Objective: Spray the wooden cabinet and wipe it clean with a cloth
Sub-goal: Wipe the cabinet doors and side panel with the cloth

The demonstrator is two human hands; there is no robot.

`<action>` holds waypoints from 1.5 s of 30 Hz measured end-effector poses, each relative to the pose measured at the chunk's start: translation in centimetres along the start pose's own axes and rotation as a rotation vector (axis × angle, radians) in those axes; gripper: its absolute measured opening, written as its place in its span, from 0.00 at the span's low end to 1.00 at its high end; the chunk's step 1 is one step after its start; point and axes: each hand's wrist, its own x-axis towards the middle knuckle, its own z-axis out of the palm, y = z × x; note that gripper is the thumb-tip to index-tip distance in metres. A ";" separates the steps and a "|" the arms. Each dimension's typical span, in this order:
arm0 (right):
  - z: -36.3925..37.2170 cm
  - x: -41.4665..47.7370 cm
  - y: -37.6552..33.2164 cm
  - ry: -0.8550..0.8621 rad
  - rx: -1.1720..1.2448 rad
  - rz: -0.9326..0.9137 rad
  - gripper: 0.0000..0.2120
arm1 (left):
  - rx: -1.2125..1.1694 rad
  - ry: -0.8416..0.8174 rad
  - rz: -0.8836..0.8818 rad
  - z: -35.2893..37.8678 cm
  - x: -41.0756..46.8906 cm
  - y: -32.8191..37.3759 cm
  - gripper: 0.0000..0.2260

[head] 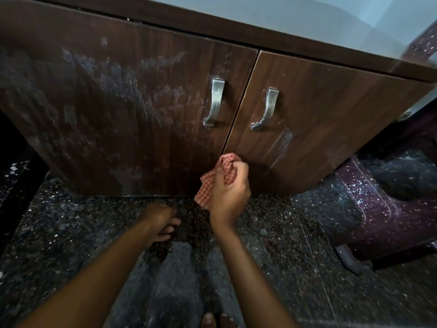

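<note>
A dark brown wooden cabinet [146,95] with two doors fills the upper view. Whitish spray streaks cover its left door, and a thin streak [282,144] runs down the right door. Each door has a curved metal handle, the left handle [214,101] and the right handle [267,108]. My right hand [230,192] is shut on a red checked cloth [227,171], pressing it against the lower cabinet where the two doors meet. My left hand [160,221] rests on the floor just below the cabinet's bottom edge, fingers curled under and holding nothing.
The floor is dark speckled stone [272,256]. A maroon plastic chair [369,209] stands close on the right beside the cabinet. A pale countertop [307,17] lies above the doors. Toes [215,321] show at the bottom edge.
</note>
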 end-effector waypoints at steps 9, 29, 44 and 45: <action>-0.8 -0.2 4.0 -0.144 -0.148 0.166 0.12 | 0.030 -0.022 0.067 1.4 -0.4 -0.2 0.11; -9.7 13.3 11.2 0.113 -0.412 0.413 0.14 | 0.103 -0.123 0.107 1.0 0.4 0.1 0.07; -3.2 3.6 5.0 -0.005 -0.197 -0.128 0.10 | 0.123 -0.157 0.145 0.5 0.3 1.1 0.08; -2.8 2.9 4.5 -0.047 -0.184 -0.165 0.09 | 0.133 -0.169 0.144 0.9 0.3 1.1 0.08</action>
